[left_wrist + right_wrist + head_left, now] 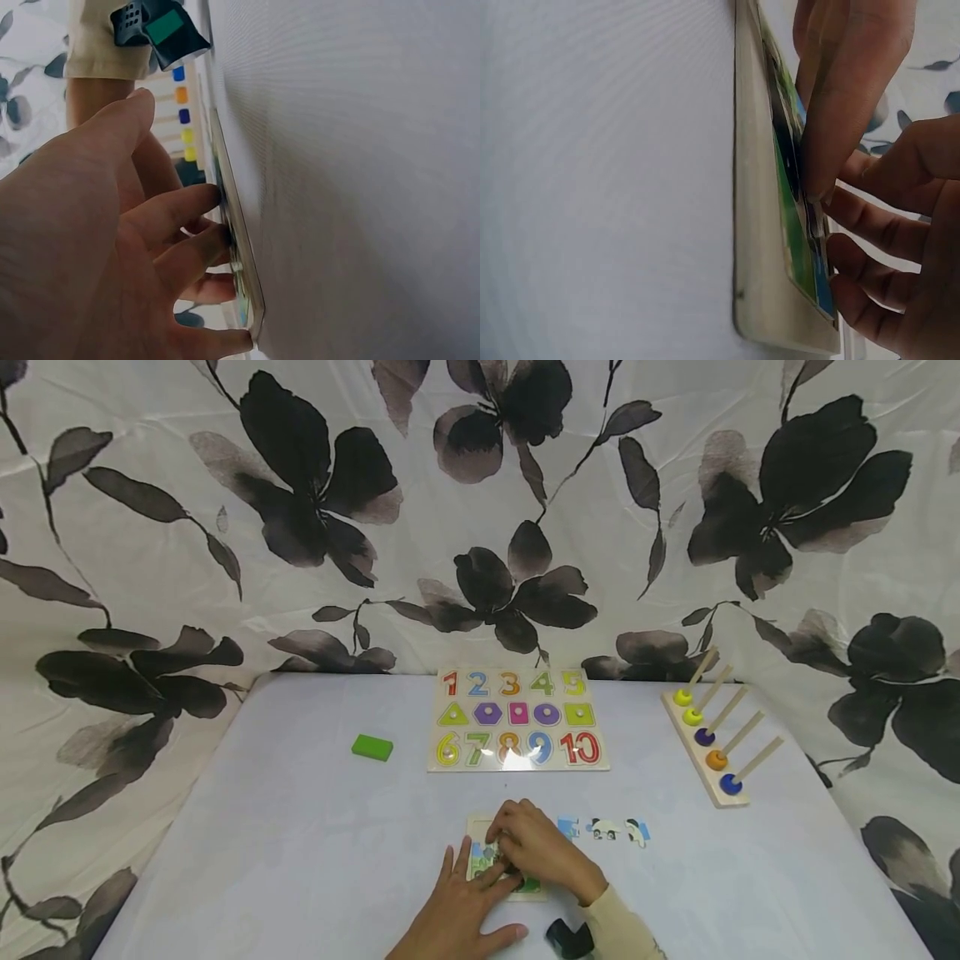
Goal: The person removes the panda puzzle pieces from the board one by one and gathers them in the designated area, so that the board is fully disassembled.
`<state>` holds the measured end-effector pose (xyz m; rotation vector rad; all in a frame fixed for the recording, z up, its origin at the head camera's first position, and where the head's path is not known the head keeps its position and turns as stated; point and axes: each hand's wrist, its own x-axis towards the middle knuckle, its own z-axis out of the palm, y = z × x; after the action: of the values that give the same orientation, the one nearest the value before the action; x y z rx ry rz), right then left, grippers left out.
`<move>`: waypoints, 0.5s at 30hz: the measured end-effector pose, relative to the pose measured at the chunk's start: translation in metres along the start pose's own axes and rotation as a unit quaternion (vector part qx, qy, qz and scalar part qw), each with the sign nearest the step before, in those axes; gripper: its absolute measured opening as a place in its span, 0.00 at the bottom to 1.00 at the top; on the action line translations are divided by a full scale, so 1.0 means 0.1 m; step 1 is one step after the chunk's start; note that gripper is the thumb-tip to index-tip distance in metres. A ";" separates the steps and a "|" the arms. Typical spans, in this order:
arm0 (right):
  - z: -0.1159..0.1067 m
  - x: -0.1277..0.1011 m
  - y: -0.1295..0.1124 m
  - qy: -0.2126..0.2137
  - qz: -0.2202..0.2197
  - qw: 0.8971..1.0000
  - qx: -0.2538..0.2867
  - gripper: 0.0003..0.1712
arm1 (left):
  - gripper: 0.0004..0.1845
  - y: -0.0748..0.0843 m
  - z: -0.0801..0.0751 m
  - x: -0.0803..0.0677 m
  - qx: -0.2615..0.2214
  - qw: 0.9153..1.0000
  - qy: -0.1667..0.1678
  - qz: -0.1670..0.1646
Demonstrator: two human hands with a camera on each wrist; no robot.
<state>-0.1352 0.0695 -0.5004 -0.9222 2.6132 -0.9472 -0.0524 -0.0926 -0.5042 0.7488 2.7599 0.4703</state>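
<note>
Left hand, fingers spread, steadies the puzzle tray; right hand fingers press a piece near its edge.

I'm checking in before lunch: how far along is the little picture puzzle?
Part of the picture is laid in the puzzle tray. In hand: the right hand presses a piece into it while the left hand steadies the tray. Left: the loose pieces lying on the table to its right.

Both hands rest on the jigsaw tray at the table's near edge. Loose jigsaw pieces lie right of it. The number board lies behind, the block to its left, the peg rack to its right.
</note>
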 end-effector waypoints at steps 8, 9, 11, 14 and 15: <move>0.00 0.00 -0.01 0.004 0.009 1.000 0.021 0.11 | 0.36 -0.02 0.01 0.01 -0.008 1.000 -0.012 -0.003; 0.00 0.00 0.00 0.005 0.008 1.000 0.025 0.11 | 0.36 -0.02 0.01 0.01 -0.009 1.000 -0.014 -0.003; 0.01 -0.01 0.01 0.002 0.007 0.999 0.038 0.10 | 0.36 -0.02 0.02 0.01 -0.010 1.000 -0.015 -0.001; 0.02 -0.02 0.04 -0.010 -0.003 0.998 0.059 0.09 | 0.37 -0.03 0.03 0.01 -0.009 1.000 -0.015 -0.002; 0.02 -0.03 0.04 -0.012 -0.005 0.998 0.063 0.08 | 0.37 -0.03 0.03 0.02 -0.008 1.000 -0.015 -0.003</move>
<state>-0.1341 0.0725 -0.5048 -0.9100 2.4986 -1.0837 -0.0542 -0.0935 -0.5082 0.7384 2.7254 0.4761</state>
